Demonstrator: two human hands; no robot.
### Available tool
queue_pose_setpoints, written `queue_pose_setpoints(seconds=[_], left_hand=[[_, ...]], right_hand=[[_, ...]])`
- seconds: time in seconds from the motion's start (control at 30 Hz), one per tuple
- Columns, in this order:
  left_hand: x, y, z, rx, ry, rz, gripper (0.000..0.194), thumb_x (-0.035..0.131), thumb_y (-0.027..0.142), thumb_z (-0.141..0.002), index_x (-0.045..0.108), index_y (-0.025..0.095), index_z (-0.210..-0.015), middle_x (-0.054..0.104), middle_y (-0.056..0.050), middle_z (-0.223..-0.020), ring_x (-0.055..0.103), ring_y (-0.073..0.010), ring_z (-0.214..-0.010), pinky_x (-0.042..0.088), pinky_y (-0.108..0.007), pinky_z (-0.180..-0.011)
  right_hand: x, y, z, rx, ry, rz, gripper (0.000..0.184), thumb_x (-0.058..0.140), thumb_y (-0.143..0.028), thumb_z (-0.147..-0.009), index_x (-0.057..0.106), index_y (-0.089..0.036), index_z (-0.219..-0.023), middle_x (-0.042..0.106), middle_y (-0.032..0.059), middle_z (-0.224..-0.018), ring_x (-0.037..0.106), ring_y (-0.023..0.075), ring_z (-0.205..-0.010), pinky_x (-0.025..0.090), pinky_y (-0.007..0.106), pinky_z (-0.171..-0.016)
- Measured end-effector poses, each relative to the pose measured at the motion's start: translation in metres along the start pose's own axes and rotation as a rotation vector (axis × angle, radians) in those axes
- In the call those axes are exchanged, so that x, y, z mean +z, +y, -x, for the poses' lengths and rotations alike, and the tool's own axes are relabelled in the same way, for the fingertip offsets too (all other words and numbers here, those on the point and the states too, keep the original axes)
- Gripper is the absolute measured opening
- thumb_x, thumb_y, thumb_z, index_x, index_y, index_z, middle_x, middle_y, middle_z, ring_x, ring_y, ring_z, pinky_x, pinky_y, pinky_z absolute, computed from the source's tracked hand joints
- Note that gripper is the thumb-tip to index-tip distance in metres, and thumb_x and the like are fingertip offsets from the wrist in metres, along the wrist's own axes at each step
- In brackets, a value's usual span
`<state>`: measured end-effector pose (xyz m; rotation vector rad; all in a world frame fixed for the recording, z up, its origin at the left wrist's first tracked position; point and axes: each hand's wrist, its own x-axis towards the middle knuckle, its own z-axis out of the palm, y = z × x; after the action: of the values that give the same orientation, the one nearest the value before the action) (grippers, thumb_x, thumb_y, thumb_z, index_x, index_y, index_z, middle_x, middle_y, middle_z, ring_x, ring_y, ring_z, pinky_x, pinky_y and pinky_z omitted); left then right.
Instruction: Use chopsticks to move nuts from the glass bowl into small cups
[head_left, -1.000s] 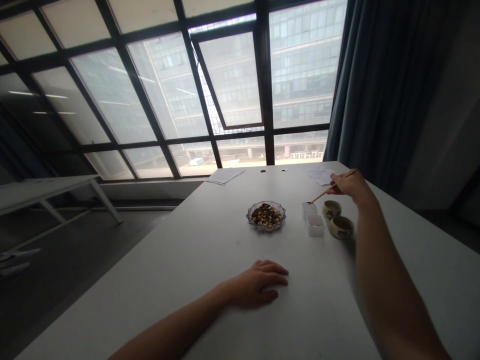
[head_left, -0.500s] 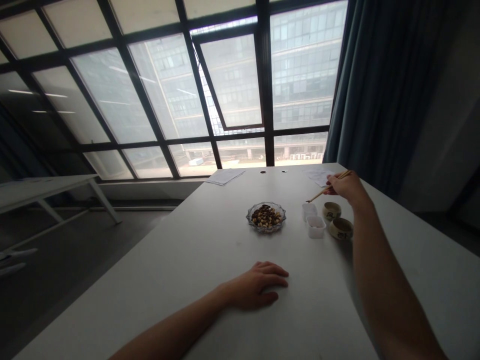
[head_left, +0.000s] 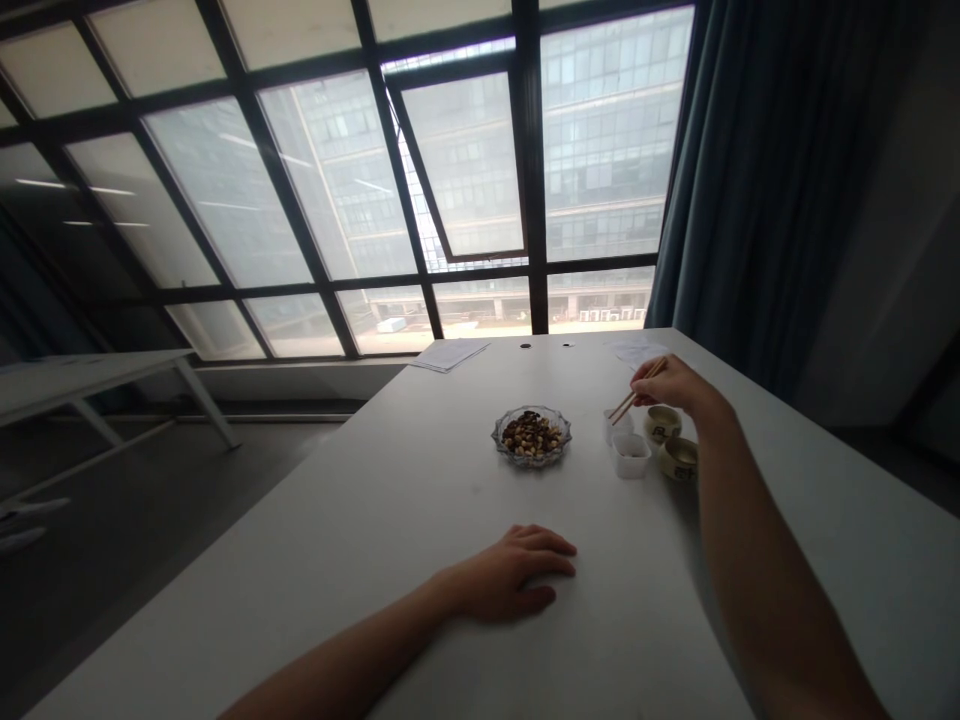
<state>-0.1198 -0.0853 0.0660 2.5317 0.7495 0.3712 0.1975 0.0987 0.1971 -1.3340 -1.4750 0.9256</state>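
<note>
My right hand (head_left: 660, 383) is closed around a pair of chopsticks (head_left: 632, 397). Their tips point down at the farther of two small clear plastic containers (head_left: 609, 432). I cannot make out anything between the tips. The nearer container (head_left: 632, 460) stands just in front of it. To their right are two patterned ceramic cups (head_left: 663, 424), the nearer one partly behind my forearm. A scalloped glass dish (head_left: 497, 440) left of the containers holds mixed nuts or beans (head_left: 534, 434), dark and pale. My left hand (head_left: 517, 572) rests flat on the table with its fingers spread.
The white table (head_left: 420, 490) reaches toward the window. Papers (head_left: 450, 354) lie at its far left corner, and another sheet (head_left: 637, 350) is at the far right. A second table (head_left: 90, 375) stands to the left. A blue curtain (head_left: 720, 200) hangs at the right.
My right hand has come lower and slightly left. The chopsticks now angle more steeply, with their tips lower at the farther container. A dark bit earlier at the tips no longer shows. My left hand stays put.
</note>
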Motion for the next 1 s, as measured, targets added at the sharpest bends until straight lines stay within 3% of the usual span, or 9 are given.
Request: queue_pose_setpoints(seconds=[0.1,0.3,0.37,0.47,0.57,0.67,0.8,1.0], left_hand=[[0.000,0.000,0.000,0.002,0.007,0.001,0.041,0.062,0.029,-0.095,0.061,0.030,-0.136,0.058,-0.008,-0.146,0.051,-0.0289,-0.136,0.032,-0.046,-0.119],[0.000,0.001,-0.001,0.000,0.014,0.012,0.041,0.062,0.028,-0.094,0.062,0.030,-0.135,0.059,-0.007,-0.146,0.051,-0.0290,-0.136,0.033,-0.046,-0.119],[0.001,0.002,0.000,-0.004,0.019,0.005,0.040,0.062,0.027,-0.094,0.062,0.029,-0.134,0.059,-0.007,-0.145,0.052,-0.0288,-0.135,0.033,-0.046,-0.118],[0.003,0.003,0.000,-0.021,0.029,-0.013,0.039,0.061,0.027,-0.094,0.062,0.030,-0.133,0.060,-0.007,-0.144,0.052,-0.0280,-0.135,0.034,-0.045,-0.117],[0.005,0.003,0.001,-0.026,0.046,-0.032,0.039,0.061,0.026,-0.094,0.061,0.030,-0.132,0.060,-0.007,-0.144,0.052,-0.0282,-0.134,0.035,-0.045,-0.116],[0.007,0.002,0.001,-0.011,0.059,-0.047,0.039,0.062,0.025,-0.093,0.061,0.030,-0.131,0.060,-0.006,-0.144,0.054,-0.0278,-0.132,0.035,-0.044,-0.114],[0.007,0.003,0.000,-0.002,0.078,-0.051,0.039,0.062,0.024,-0.092,0.061,0.029,-0.131,0.061,-0.006,-0.143,0.054,-0.0278,-0.132,0.035,-0.043,-0.114],[0.005,0.006,-0.001,-0.007,0.071,-0.057,0.039,0.061,0.024,-0.092,0.061,0.030,-0.131,0.060,-0.005,-0.143,0.054,-0.0274,-0.132,0.036,-0.043,-0.113]], right_hand=[[0.003,0.003,-0.003,0.024,0.022,-0.003,0.020,0.083,0.001,-0.068,0.068,-0.012,-0.063,0.068,0.0069,-0.053,0.070,0.0200,-0.047,0.060,0.024,-0.045],[0.006,-0.009,-0.003,-0.105,0.236,-0.109,0.011,0.078,-0.007,-0.079,0.069,-0.012,-0.074,0.070,0.0077,-0.057,0.072,0.0227,-0.048,0.062,0.028,-0.044],[0.021,-0.016,0.000,-0.182,0.286,-0.196,0.011,0.075,-0.014,-0.084,0.069,-0.012,-0.076,0.071,0.0078,-0.059,0.073,0.0227,-0.051,0.063,0.029,-0.048],[0.060,-0.016,0.012,-0.299,0.282,-0.328,0.024,0.074,-0.033,-0.089,0.071,-0.012,-0.077,0.074,0.0091,-0.067,0.076,0.0228,-0.059,0.065,0.028,-0.056],[0.102,0.007,0.033,-0.419,0.142,-0.387,0.037,0.071,-0.051,-0.089,0.075,-0.014,-0.085,0.078,0.0098,-0.078,0.079,0.0255,-0.076,0.066,0.031,-0.068],[0.125,0.044,0.061,-0.453,0.068,-0.395,0.041,0.069,-0.056,-0.090,0.076,-0.016,-0.089,0.079,0.0114,-0.086,0.079,0.0282,-0.083,0.066,0.038,-0.075],[0.129,0.080,0.084,-0.428,0.055,-0.404,0.037,0.072,-0.054,-0.089,0.078,-0.018,-0.093,0.080,0.0108,-0.091,0.079,0.0295,-0.085,0.066,0.042,-0.076],[0.137,0.096,0.081,-0.359,0.119,-0.478,0.042,0.072,-0.060,-0.086,0.076,-0.018,-0.087,0.080,0.0102,-0.083,0.079,0.0292,-0.076,0.067,0.040,-0.067]])
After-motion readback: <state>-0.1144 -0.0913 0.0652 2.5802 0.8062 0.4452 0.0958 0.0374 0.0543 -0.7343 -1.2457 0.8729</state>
